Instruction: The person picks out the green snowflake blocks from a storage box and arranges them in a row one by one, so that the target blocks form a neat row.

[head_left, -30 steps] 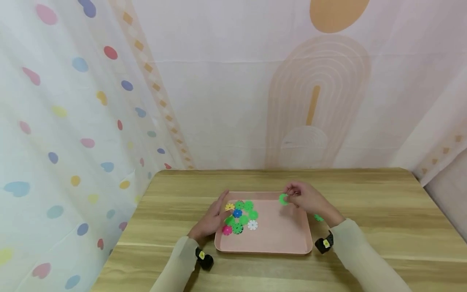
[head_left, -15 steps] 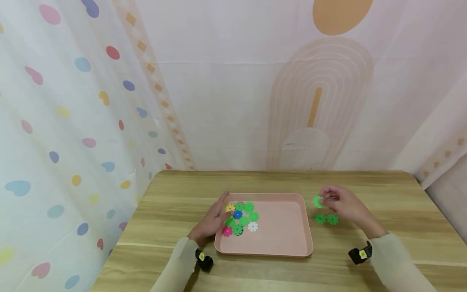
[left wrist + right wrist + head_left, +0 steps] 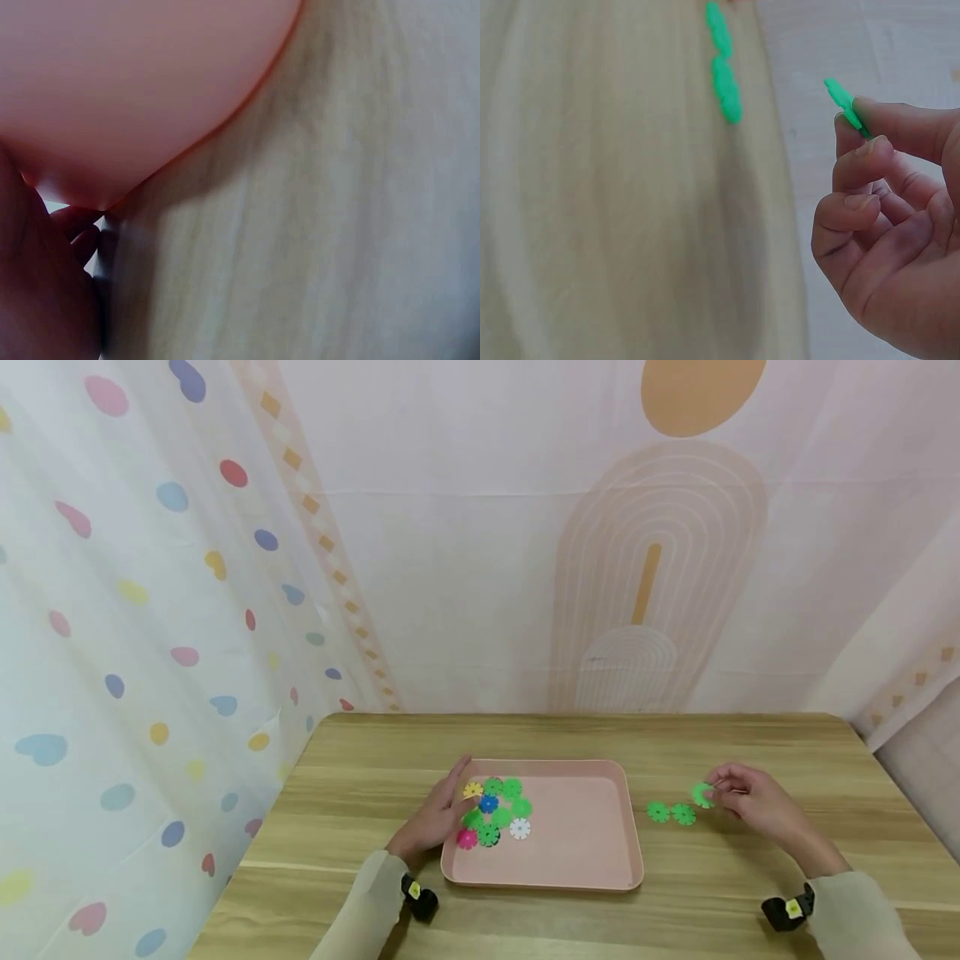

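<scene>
My right hand point(image 3: 757, 803) pinches a green notched plastic disc point(image 3: 702, 794) between thumb and index finger. In the right wrist view the pinched disc point(image 3: 842, 101) is tilted, and the other fingers are curled in. Just left of this hand, two more green discs point(image 3: 683, 813) lie side by side on the table. My left hand point(image 3: 435, 818) holds the left edge of a pink tray point(image 3: 581, 835), thumb over the rim and fingers along the outside. Beside that thumb are several notched discs: green ones point(image 3: 512, 788), a blue one point(image 3: 488, 804), a yellow, a pink and a white one point(image 3: 520, 828).
The wooden table point(image 3: 555, 927) extends around the tray on all sides. Behind it hangs a pale patterned curtain point(image 3: 465, 568). A black wrist camera point(image 3: 782, 912) is strapped to the right wrist, another point(image 3: 423, 904) to the left.
My right hand has carried the green disc from over the tray's right side out past the two discs on the table, moving right. The left hand and the tray have stayed put.
</scene>
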{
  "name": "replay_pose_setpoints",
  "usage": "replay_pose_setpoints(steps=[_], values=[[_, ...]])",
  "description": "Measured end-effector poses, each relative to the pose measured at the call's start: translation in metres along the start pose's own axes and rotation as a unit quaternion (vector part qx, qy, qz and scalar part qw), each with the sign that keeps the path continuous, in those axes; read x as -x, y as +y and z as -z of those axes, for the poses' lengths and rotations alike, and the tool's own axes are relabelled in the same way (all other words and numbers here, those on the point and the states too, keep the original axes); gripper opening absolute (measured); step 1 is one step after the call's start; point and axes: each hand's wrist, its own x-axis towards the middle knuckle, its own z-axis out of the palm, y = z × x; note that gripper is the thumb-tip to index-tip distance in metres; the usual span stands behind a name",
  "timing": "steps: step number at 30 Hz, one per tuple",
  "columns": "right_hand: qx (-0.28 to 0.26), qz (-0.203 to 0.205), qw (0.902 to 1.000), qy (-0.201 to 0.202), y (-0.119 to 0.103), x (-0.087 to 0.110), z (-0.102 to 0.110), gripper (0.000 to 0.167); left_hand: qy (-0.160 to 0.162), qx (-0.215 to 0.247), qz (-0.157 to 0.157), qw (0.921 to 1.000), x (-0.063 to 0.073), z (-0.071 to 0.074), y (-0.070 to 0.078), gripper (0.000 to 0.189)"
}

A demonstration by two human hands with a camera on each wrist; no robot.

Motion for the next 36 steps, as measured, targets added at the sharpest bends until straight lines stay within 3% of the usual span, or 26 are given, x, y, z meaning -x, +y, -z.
replay_pose_setpoints(steps=[8,14,22,36], values=[[-0.022,-0.027,0.9994,-0.007,0.019,0.001,0.002,0.023,0.000,0.001,0.000,1.0000,0.000,0.000,0.001,0.069],[-0.010,-0.035,0.9992,-0.018,0.027,0.000,0.000,0.022,-0.002,-0.004,-0.009,1.0000,-0.001,0.001,0.001,0.069],[0.012,-0.059,0.9978,-0.027,0.029,-0.001,-0.003,0.020,-0.001,-0.001,0.001,1.0000,0.001,0.001,0.001,0.069],[0.047,-0.054,0.9974,-0.012,0.026,-0.002,-0.005,0.017,0.001,0.000,-0.003,1.0000,0.002,0.000,0.002,0.069]])
